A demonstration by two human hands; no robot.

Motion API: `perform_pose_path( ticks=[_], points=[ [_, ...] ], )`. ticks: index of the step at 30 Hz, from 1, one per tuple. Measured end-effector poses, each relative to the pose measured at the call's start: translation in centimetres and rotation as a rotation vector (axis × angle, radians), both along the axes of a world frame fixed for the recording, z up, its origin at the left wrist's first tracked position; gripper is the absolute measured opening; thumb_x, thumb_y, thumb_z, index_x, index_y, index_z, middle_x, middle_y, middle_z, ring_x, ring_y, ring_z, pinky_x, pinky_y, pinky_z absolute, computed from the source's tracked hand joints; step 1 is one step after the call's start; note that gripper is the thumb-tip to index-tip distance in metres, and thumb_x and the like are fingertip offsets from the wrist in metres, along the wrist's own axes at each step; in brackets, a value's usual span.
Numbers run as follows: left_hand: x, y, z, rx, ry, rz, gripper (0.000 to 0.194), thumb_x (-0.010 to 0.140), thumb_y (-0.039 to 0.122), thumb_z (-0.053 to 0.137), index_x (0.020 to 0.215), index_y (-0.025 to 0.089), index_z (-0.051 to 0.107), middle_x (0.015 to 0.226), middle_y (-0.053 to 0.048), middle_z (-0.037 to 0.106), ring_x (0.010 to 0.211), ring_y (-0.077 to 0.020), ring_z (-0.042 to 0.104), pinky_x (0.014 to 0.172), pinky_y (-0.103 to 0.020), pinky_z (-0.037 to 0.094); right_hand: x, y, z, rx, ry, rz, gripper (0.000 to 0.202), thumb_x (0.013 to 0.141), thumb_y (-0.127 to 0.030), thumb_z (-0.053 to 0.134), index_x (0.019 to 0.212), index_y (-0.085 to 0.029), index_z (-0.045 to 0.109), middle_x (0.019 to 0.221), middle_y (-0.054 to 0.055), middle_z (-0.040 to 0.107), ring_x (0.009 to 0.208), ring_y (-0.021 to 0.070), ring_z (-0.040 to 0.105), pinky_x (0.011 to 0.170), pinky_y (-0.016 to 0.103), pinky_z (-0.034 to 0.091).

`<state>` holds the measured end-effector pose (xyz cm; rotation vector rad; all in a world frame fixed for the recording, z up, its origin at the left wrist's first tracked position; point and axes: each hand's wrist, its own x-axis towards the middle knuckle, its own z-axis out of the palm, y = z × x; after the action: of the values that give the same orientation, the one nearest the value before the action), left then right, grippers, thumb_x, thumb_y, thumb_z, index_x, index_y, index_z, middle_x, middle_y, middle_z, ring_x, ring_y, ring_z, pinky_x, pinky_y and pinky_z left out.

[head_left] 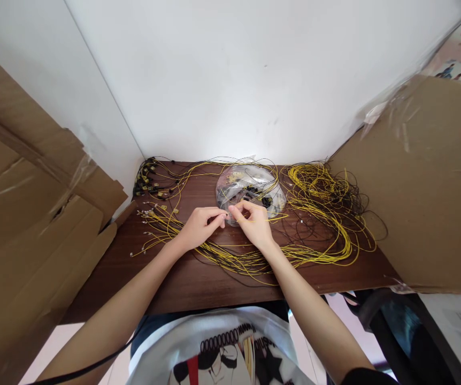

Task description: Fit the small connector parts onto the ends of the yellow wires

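My left hand (203, 226) and my right hand (253, 220) meet fingertip to fingertip over the middle of the table. The left thumb and forefinger pinch a small dark part, too tiny to name. Between my right thumb and forefinger is a thin yellow wire (277, 217), its length showing to the right of the hand. Just behind the fingers lies a clear plastic bag (250, 179) with small black and yellow pieces in it. A long bundle of yellow and black wires (230, 258) runs beneath both wrists, with small pale ends at its left.
Wires with black connectors (150, 182) lie at the back left. A tangled heap of yellow wire (322, 187) covers the right side of the brown table (166, 294). Cardboard sheets (427, 187) wall both sides, and a white wall (230, 80) stands behind.
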<state>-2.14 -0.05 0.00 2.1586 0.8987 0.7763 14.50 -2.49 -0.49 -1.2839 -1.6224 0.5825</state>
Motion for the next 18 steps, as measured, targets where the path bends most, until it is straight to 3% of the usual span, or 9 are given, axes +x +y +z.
perform_pose_path(
  ticks=[8, 18],
  points=[
    [-0.05, -0.01, -0.09, -0.018, -0.014, 0.001, 0.031, 0.089, 0.029, 0.042, 0.074, 0.015, 0.065, 0.073, -0.002, 0.067, 0.069, -0.0142, 0.059, 0.071, -0.023, 0.042, 0.02, -0.03, -0.04, 0.018, 0.065, -0.091, 0.033, 0.086, -0.04, 0.051, 0.062, -0.018, 0.058, 0.058, 0.0, 0.059, 0.053, 0.0132, 0.052, 0.054, 0.024, 0.04],
    [0.0, 0.01, -0.08, 0.001, 0.009, -0.007, 0.033, 0.089, 0.028, 0.041, 0.067, 0.015, 0.062, 0.069, -0.001, 0.064, 0.066, -0.0134, 0.057, 0.068, -0.023, 0.041, -0.1, -0.01, 0.08, -0.037, 0.003, 0.006, 0.025, 0.083, -0.033, 0.054, 0.064, -0.018, 0.062, 0.062, 0.001, 0.064, 0.055, 0.0134, 0.055, 0.055, 0.024, 0.041]
  ],
)
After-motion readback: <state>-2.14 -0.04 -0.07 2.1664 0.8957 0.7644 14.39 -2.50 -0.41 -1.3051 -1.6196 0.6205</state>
